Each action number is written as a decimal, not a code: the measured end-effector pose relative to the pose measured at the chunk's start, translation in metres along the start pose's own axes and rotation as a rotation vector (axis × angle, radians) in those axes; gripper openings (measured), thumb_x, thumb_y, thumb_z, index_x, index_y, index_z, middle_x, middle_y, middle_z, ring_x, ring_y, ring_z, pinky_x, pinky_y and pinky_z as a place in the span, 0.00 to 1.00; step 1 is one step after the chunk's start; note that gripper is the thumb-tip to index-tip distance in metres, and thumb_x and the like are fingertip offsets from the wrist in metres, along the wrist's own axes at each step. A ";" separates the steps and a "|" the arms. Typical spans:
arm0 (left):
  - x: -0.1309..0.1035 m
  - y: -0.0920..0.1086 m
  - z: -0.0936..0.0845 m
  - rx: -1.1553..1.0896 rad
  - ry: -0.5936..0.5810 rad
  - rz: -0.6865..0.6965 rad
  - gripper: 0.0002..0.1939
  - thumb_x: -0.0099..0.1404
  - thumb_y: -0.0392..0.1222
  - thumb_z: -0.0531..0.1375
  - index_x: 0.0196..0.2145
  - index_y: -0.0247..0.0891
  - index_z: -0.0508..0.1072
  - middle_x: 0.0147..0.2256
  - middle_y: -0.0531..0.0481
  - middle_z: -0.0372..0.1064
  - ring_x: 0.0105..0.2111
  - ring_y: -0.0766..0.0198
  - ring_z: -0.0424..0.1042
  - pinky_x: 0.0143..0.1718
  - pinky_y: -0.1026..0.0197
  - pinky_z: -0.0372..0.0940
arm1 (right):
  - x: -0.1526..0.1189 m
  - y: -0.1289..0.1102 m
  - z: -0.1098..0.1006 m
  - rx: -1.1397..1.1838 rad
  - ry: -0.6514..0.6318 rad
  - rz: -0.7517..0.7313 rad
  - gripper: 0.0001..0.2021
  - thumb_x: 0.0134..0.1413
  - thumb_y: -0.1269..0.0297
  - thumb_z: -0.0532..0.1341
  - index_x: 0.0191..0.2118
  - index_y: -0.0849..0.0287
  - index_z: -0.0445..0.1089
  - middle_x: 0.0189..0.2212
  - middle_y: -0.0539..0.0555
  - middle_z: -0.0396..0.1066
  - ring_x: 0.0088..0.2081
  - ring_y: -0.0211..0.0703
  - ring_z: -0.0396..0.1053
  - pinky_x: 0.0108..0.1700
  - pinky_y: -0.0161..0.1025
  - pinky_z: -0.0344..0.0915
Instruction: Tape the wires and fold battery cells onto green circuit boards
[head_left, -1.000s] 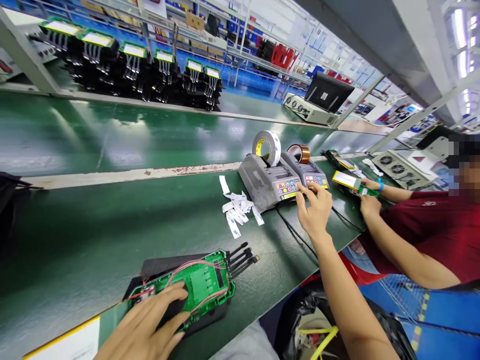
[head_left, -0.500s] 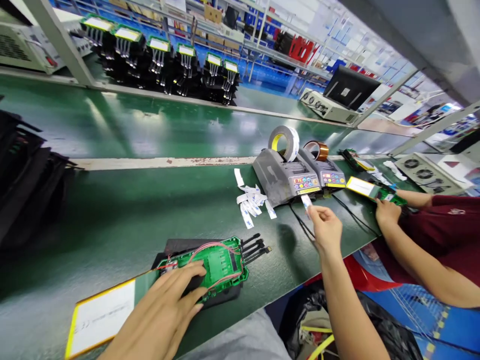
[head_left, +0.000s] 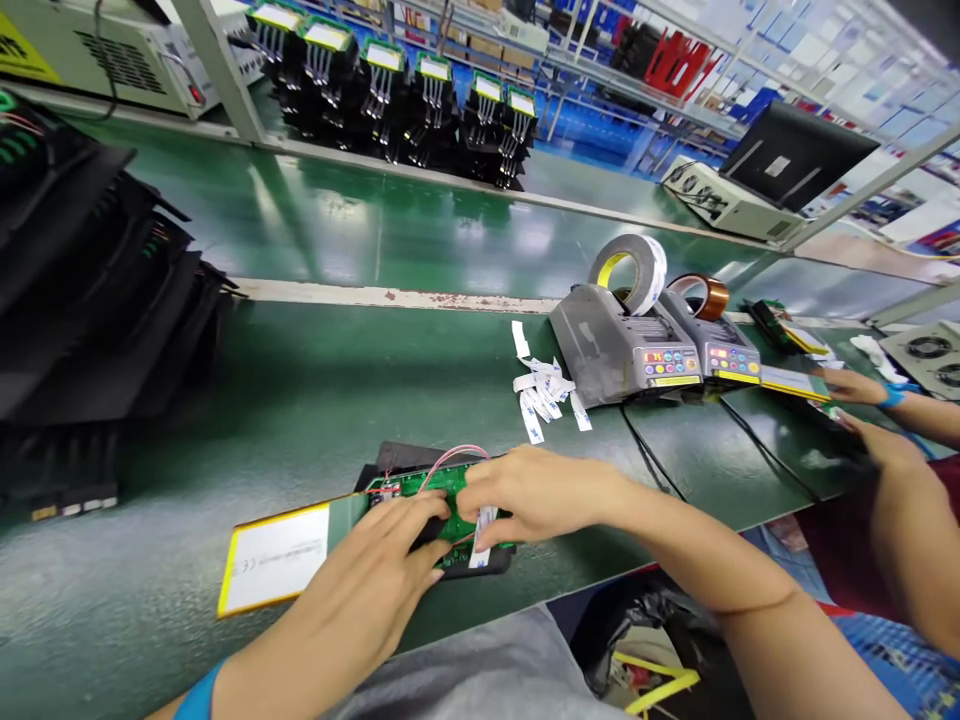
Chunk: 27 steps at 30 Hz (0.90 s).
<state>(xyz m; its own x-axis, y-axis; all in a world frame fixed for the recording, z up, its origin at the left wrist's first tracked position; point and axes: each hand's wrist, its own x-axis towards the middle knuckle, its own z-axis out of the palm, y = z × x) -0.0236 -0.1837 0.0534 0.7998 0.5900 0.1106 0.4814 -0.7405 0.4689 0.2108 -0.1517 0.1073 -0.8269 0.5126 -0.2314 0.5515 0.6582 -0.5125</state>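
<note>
A green electronics casing (head_left: 411,484) with pink wires lies on a dark backing on the green bench. A flat white battery pack (head_left: 281,555) with yellow edges extends from it to the left. My left hand (head_left: 375,565) holds the casing down, fingers on its inside and thumb near the lower edge. My right hand (head_left: 525,495) is over the casing's right half, pinching a white adhesive tape strip (head_left: 480,553) with blue print. The strip runs across the casing near its right end; my fingers cover its upper part. The casing's cable end is hidden behind my right hand.
Loose tape strips (head_left: 544,390) lie left of a grey tape dispenser (head_left: 600,345), with a second dispenser (head_left: 720,345) beside it. Black pouches (head_left: 112,300) are stacked at left. A co-worker's hands (head_left: 862,390) work at right. Assembled units (head_left: 382,90) line the back shelf.
My right hand has moved left from the dispenser to the casing, bringing the tape strip. My left hand stays on the casing. The camera view has shifted left.
</note>
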 end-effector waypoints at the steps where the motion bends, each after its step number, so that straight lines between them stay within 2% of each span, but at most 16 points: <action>1: 0.000 0.000 0.001 -0.001 0.012 -0.004 0.14 0.68 0.36 0.52 0.44 0.48 0.74 0.50 0.50 0.65 0.51 0.57 0.65 0.52 0.51 0.63 | 0.005 0.000 0.000 -0.069 -0.024 0.012 0.09 0.60 0.58 0.61 0.39 0.58 0.67 0.33 0.49 0.68 0.32 0.36 0.65 0.25 0.34 0.48; 4: -0.002 -0.001 0.002 0.035 0.038 0.020 0.13 0.68 0.37 0.53 0.43 0.46 0.75 0.49 0.48 0.66 0.51 0.55 0.66 0.51 0.50 0.63 | 0.012 -0.001 0.002 -0.215 -0.065 0.050 0.10 0.58 0.59 0.63 0.43 0.57 0.67 0.35 0.49 0.68 0.29 0.35 0.65 0.22 0.35 0.41; 8: -0.002 -0.002 0.002 0.078 0.028 0.040 0.13 0.67 0.37 0.54 0.45 0.44 0.75 0.49 0.46 0.66 0.51 0.54 0.66 0.52 0.50 0.63 | 0.015 -0.003 0.007 -0.303 -0.082 0.084 0.12 0.59 0.59 0.62 0.46 0.56 0.66 0.36 0.49 0.68 0.29 0.36 0.66 0.21 0.36 0.40; 13: 0.003 -0.001 -0.003 0.026 0.023 0.060 0.13 0.67 0.35 0.53 0.43 0.44 0.75 0.46 0.48 0.67 0.50 0.56 0.67 0.52 0.51 0.63 | 0.018 -0.001 0.016 -0.338 -0.042 0.123 0.15 0.56 0.55 0.64 0.45 0.57 0.66 0.37 0.48 0.69 0.31 0.38 0.68 0.20 0.37 0.40; 18: 0.005 0.000 -0.006 0.021 0.011 0.063 0.13 0.67 0.35 0.53 0.43 0.42 0.75 0.46 0.46 0.67 0.50 0.54 0.67 0.51 0.49 0.64 | 0.018 -0.006 0.027 -0.417 0.025 0.181 0.18 0.54 0.48 0.63 0.41 0.57 0.65 0.34 0.47 0.69 0.26 0.38 0.66 0.20 0.38 0.39; 21: 0.004 0.001 -0.006 0.027 0.008 0.066 0.13 0.67 0.35 0.53 0.43 0.42 0.74 0.45 0.46 0.67 0.50 0.54 0.67 0.51 0.49 0.64 | 0.011 -0.014 0.032 -0.471 0.065 0.223 0.14 0.57 0.52 0.62 0.41 0.56 0.65 0.36 0.48 0.69 0.25 0.38 0.65 0.20 0.38 0.42; 23: 0.004 0.002 -0.006 0.028 -0.004 0.057 0.13 0.67 0.34 0.53 0.44 0.42 0.74 0.46 0.46 0.67 0.50 0.54 0.67 0.52 0.49 0.64 | 0.004 -0.015 0.036 -0.496 0.108 0.228 0.12 0.61 0.55 0.59 0.44 0.57 0.65 0.41 0.51 0.69 0.29 0.40 0.66 0.22 0.38 0.47; 25: 0.003 0.002 -0.006 0.039 -0.016 0.048 0.13 0.67 0.34 0.52 0.45 0.41 0.73 0.47 0.46 0.66 0.50 0.54 0.66 0.53 0.48 0.63 | -0.003 -0.012 0.042 -0.493 0.190 0.174 0.16 0.63 0.54 0.56 0.51 0.57 0.63 0.46 0.54 0.68 0.35 0.43 0.65 0.26 0.38 0.54; 27: 0.003 0.003 -0.007 0.053 -0.024 0.049 0.13 0.68 0.34 0.52 0.45 0.41 0.73 0.47 0.45 0.66 0.50 0.54 0.66 0.53 0.48 0.62 | -0.007 -0.004 0.049 -0.440 0.322 0.111 0.21 0.63 0.50 0.54 0.58 0.53 0.58 0.49 0.55 0.66 0.42 0.46 0.63 0.36 0.41 0.61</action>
<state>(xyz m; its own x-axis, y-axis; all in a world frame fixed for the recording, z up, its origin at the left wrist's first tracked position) -0.0223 -0.1816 0.0608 0.8309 0.5453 0.1105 0.4595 -0.7845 0.4164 0.2092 -0.1853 0.0710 -0.7233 0.6896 0.0355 0.6849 0.7231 -0.0898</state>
